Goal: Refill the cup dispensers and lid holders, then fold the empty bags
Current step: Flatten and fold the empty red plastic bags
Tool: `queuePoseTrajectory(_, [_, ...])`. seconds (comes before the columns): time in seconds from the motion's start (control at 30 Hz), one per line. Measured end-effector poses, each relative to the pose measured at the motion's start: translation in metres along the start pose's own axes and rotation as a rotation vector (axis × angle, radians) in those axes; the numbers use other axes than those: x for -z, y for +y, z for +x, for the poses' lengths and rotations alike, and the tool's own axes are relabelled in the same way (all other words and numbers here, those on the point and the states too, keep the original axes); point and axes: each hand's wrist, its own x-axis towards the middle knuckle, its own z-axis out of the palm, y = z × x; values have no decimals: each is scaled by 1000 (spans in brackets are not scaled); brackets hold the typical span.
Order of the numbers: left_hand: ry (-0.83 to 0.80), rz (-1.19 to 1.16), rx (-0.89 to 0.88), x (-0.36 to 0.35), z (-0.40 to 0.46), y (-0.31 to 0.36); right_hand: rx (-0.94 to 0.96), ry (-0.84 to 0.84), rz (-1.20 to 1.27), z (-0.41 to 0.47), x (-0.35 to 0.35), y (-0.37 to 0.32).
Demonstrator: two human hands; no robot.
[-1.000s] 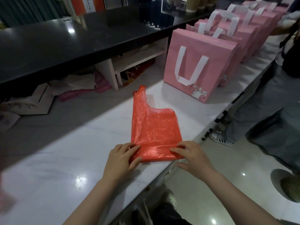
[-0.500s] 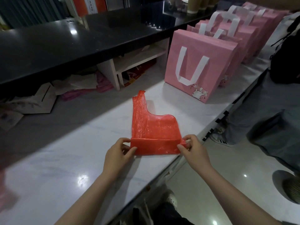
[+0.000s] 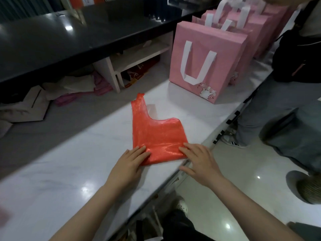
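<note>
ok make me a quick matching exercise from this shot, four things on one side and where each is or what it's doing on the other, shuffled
Things:
1. red plastic bag
2. left hand
3. pink gift bag
4. right hand

States:
A. stands upright on the white counter
B. presses the fold's right end
C. lies flat, near edge folded over
D. presses the fold's left end

Pairs: 1-C, 2-D, 3-A, 4-B

Single head-worn view, forward and down, close over white counter point(image 3: 73, 171).
</note>
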Motion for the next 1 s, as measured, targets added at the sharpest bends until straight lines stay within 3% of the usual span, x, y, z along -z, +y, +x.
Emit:
queuePoseTrajectory(0.17, [-69, -82, -12, 6, -4, -8, 37, 175, 123, 0, 3, 9])
queuePoseTrajectory(0.3, [54, -173, 111, 13, 2, -11, -212, 88, 426, 14, 10, 1])
queuePoseTrajectory(0.43, [140, -177, 272, 11, 11, -9, -471, 103, 510, 25, 6, -6])
queuePoseTrajectory(0.57, [125, -95, 341, 5, 20, 0, -521, 71, 349, 33, 3, -12])
queuePoseTrajectory(0.67, [105, 168, 245, 0, 24, 9, -507, -24, 157, 40, 6, -15])
queuePoseTrajectory(0.77, [161, 208, 222, -2, 26, 7, -513, -50, -1, 46, 8, -15])
queuePoseTrajectory(0.83, [211, 214, 66, -3, 26, 6, -411, 67, 21, 41, 10, -14])
queuePoseTrajectory(0.9, [158, 284, -165, -3, 27, 6, -132, 111, 66, 28, 9, -10])
queuePoseTrajectory(1.0, [-48, 279, -215, 2, 28, 3, 77, -224, -7, 9, 2, 0])
